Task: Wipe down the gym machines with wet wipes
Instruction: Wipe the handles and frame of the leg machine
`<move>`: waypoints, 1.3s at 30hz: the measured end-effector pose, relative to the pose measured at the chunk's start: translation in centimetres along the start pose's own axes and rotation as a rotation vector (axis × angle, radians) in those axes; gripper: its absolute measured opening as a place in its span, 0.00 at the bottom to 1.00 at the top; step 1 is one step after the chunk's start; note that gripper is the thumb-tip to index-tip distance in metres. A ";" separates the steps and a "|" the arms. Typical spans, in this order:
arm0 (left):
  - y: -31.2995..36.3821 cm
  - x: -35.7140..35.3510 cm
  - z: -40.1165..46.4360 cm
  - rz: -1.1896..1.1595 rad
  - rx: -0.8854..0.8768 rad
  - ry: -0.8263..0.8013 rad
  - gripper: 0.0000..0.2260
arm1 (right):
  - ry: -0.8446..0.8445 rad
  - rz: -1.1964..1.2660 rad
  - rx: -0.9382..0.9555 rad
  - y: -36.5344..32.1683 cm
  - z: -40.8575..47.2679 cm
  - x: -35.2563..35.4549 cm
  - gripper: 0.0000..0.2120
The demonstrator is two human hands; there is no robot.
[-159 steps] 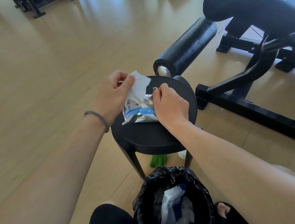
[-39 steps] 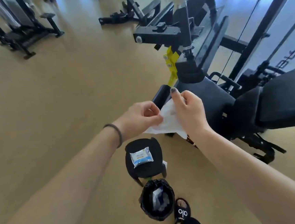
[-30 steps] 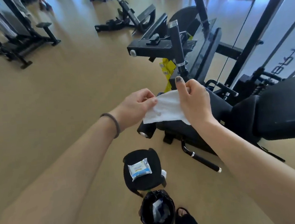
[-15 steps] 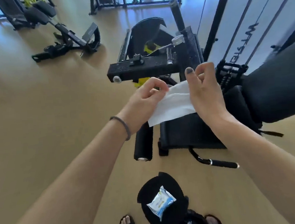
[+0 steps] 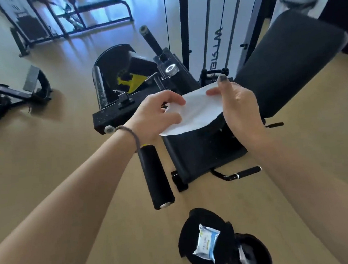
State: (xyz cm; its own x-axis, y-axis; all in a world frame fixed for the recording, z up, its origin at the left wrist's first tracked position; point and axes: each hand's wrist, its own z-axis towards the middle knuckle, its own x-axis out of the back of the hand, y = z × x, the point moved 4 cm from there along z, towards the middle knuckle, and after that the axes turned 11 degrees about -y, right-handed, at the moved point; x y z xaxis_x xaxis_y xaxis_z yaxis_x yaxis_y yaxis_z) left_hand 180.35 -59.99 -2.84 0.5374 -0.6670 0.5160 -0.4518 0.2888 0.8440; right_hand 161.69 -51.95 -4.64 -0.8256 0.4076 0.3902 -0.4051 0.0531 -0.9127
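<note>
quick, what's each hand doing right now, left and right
Left hand: grip closed, pinching the left edge of the wet wipe.
Right hand: grip closed, pinching the wipe's right edge.

The wipe (image 5: 196, 111) is plain white. The machine (image 5: 202, 150) is black with a yellow part (image 5: 132, 81). The pack (image 5: 207, 242) is white and blue on a black stool (image 5: 188, 231). The floor (image 5: 45, 164) is tan wood.

At six o'clock we see a black stool (image 5: 186, 234) beside a lined bin (image 5: 261, 252) (on wooden floor (image 5: 45, 164)).
</note>
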 end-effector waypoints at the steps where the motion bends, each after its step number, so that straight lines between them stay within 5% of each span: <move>1: 0.1 0.1 0.4 0.030 -0.003 -0.003 0.17 | 0.004 -0.016 0.014 0.1 0.2 0.1 0.26; 8: -1.0 1.0 3.2 0.112 -0.057 0.118 0.12 | -0.026 -0.313 0.058 1.8 2.8 -1.1 0.26; 13: -3.7 3.4 7.5 0.101 0.012 0.188 0.07 | -0.050 -0.215 0.025 2.3 6.7 -4.4 0.33; 18: -6.3 4.7 12.3 0.055 -0.064 -0.033 0.06 | -0.016 -0.148 0.037 2.2 9.2 -10.6 0.32; 21: -7.9 7.0 14.7 0.051 -0.114 -0.174 0.16 | 0.087 -0.189 -0.060 2.1 9.6 -11.9 0.32; 25: -8.0 10.3 18.7 -0.074 -0.176 -0.176 0.20 | 0.153 -0.306 -0.198 1.4 10.5 -11.8 0.26; 31: -7.8 9.1 21.7 -0.201 -0.191 -0.258 0.11 | 0.428 -0.383 -0.166 -0.6 12.6 -12.7 0.14; 39: -2.9 7.3 20.1 -0.290 -0.397 -0.358 0.14 | 0.559 -0.352 -0.322 4.7 11.4 -12.8 0.16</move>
State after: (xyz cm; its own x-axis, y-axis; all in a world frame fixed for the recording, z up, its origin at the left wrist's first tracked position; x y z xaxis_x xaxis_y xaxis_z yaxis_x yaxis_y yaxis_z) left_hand 171.23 -79.51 -4.44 0.2952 -0.9263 0.2340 0.0146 0.2493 0.9683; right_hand 165.87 -67.28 -12.49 -0.3090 0.7167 0.6252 -0.4031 0.4968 -0.7686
